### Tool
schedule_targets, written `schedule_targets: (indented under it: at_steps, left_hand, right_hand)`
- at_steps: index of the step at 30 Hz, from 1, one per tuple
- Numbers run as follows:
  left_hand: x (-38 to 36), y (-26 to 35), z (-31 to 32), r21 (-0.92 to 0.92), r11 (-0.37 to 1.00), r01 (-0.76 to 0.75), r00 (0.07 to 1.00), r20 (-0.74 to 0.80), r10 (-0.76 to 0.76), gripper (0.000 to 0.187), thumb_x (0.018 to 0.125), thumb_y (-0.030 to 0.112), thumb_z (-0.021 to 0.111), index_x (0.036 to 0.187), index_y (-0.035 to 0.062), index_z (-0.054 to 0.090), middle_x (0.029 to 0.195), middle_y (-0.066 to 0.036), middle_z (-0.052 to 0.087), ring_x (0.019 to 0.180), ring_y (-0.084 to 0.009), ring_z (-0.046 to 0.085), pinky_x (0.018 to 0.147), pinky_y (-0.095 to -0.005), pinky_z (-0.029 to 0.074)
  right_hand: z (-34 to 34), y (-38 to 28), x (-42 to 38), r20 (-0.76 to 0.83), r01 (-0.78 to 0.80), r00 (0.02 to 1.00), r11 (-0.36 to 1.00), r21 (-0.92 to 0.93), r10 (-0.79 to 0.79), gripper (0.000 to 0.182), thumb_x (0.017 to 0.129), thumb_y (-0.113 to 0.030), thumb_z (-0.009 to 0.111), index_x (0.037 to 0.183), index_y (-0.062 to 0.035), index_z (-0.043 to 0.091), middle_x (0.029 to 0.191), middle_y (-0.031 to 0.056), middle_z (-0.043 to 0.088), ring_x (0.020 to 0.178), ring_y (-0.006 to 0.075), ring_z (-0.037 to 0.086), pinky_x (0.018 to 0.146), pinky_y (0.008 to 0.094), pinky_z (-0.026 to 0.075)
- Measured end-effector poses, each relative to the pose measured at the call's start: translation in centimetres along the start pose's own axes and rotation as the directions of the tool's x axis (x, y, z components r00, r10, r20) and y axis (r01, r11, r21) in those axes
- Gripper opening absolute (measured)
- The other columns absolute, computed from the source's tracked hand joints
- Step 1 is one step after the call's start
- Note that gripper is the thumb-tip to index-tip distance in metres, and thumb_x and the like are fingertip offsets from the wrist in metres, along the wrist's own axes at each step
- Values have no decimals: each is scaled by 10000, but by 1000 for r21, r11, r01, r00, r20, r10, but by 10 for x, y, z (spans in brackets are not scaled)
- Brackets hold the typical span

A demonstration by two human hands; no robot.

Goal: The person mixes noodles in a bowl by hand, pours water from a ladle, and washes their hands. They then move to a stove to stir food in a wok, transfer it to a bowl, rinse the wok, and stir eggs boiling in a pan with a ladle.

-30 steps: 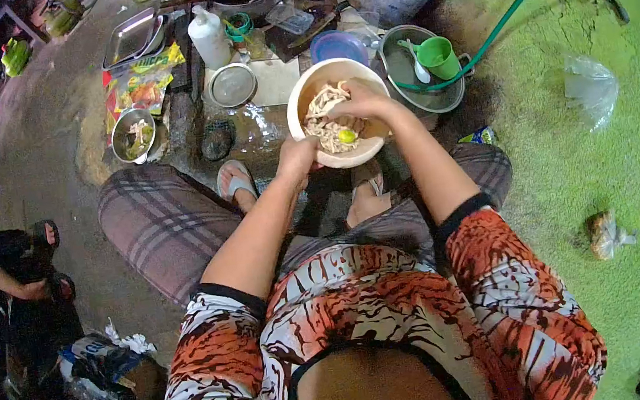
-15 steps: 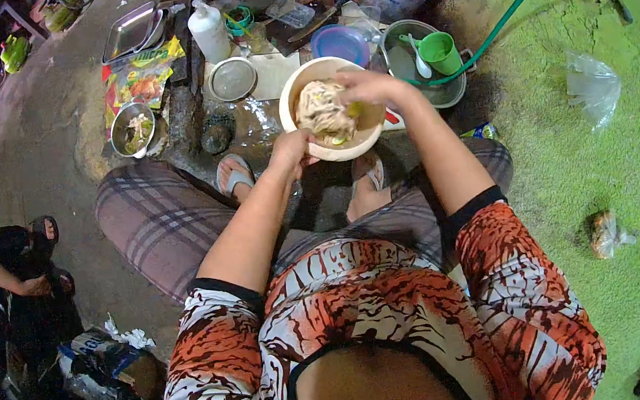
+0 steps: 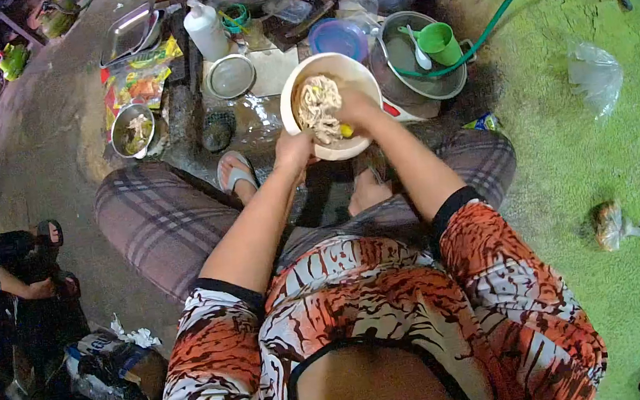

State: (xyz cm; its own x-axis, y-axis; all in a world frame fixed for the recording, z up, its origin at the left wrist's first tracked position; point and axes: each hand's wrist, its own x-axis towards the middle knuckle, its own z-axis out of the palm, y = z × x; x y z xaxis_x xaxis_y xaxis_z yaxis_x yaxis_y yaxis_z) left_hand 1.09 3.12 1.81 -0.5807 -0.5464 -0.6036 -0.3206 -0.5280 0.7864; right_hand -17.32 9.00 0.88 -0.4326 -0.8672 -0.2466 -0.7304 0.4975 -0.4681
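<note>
A cream bowl [image 3: 325, 62] is held above my feet, with a pale shredded mixture [image 3: 318, 104] and small yellow-green pieces in it. My left hand [image 3: 296, 151] grips the bowl's near left rim, thumb on the edge. Inside the bowl's right side is my right hand [image 3: 354, 108], blurred and curled at the mixture; its fingertips are hidden. Just beyond the bowl are a round sieve-like lid [image 3: 231, 76] and a blue-purple lid [image 3: 338, 40].
A metal basin [image 3: 396, 40] holds a green cup [image 3: 439, 44] and white spoon, with a green hose [image 3: 508, 7] crossing it. On the left are a small metal bowl [image 3: 149, 145], a white bottle [image 3: 206, 32] and a colourful packet [image 3: 138, 86]. Another person [image 3: 25, 272] sits at far left.
My right hand has moved down from the bowl's upper right rim into its right side. The mixture has shifted shape. My left hand still holds the rim.
</note>
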Motion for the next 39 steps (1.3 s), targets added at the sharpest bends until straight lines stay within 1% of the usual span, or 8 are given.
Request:
schedule_targets:
  at_steps: [3, 5, 15, 21, 23, 32, 35, 39]
  left_hand:
    - [-16, 15, 8, -24, 999, -33, 998, -46, 32, 352, 683, 87, 538, 1013, -35, 528, 769, -115, 605, 580, -189, 594, 447, -292, 490]
    - [-8, 9, 15, -208, 978, -32, 993, -118, 7, 298, 691, 95, 541, 955, -42, 547, 757, -115, 611, 574, -193, 599, 452, -288, 490]
    - [-8, 13, 2, -136, 989, 55, 998, 21, -53, 221, 723, 130, 545, 904, 4, 552, 714, -85, 586, 557, -174, 581, 496, -265, 514]
    - [-14, 19, 4, -165, 985, 54, 994, 97, -39, 208, 738, 105, 532, 916, 5, 572, 728, -84, 609, 569, -164, 597, 457, -251, 486]
    - [-8, 13, 8, -167, 986, 21, 993, 115, -2, 209, 745, 109, 531, 910, -13, 568, 727, -93, 608, 546, -161, 588, 440, -255, 476]
    - [-15, 20, 3, -85, 996, 18, 997, 76, -11, 251, 692, 66, 548, 927, -21, 568, 727, -96, 607, 561, -173, 590, 446, -263, 469]
    - [-6, 19, 2, -97, 995, 9, 995, 104, 1, 261, 694, 76, 556, 938, -15, 569, 726, -91, 608, 576, -176, 595, 449, -266, 474]
    - [-16, 17, 5, -44, 998, -35, 994, 104, 39, 236, 718, 97, 555, 921, -23, 572, 709, -97, 604, 551, -174, 588, 442, -272, 478]
  right_hand:
    - [-33, -15, -8, 315, -99, 949, 923, 373, -26, 538, 715, -241, 691, 1157, -2, 501, 1015, 178, 619, 928, 283, 590, 832, 337, 455]
    - [-11, -14, -17, 173, -59, 982, 992, -116, 79, 699, 670, -265, 694, 1222, 30, 382, 1022, 240, 591, 961, 323, 583, 850, 361, 446]
    - [-53, -37, -19, -12, -147, 989, 979, -143, 147, 343, 725, -250, 662, 951, -5, 582, 959, 182, 629, 884, 248, 619, 761, 354, 482]
    - [-40, -5, 11, 266, -276, 953, 780, 562, 146, 411, 786, -228, 620, 1128, -18, 537, 985, 188, 619, 955, 300, 574, 855, 385, 438]
    - [15, -10, 1, -472, 89, 879, 996, 17, -71, 364, 767, -153, 559, 1111, -37, 525, 945, 198, 618, 918, 343, 586, 816, 399, 445]
    - [2, 13, 17, 49, -153, 981, 585, 796, 190, 318, 821, -293, 575, 913, 11, 603, 814, 158, 644, 733, 274, 634, 706, 361, 485]
    - [-9, -20, -23, -277, 255, 931, 967, 30, -237, 333, 762, -189, 602, 1008, 22, 527, 900, 210, 617, 878, 343, 602, 818, 398, 449]
    - [3, -17, -7, -131, -247, 960, 969, 27, 248, 327, 784, -181, 534, 1061, -5, 535, 1005, 259, 581, 960, 384, 563, 843, 426, 425]
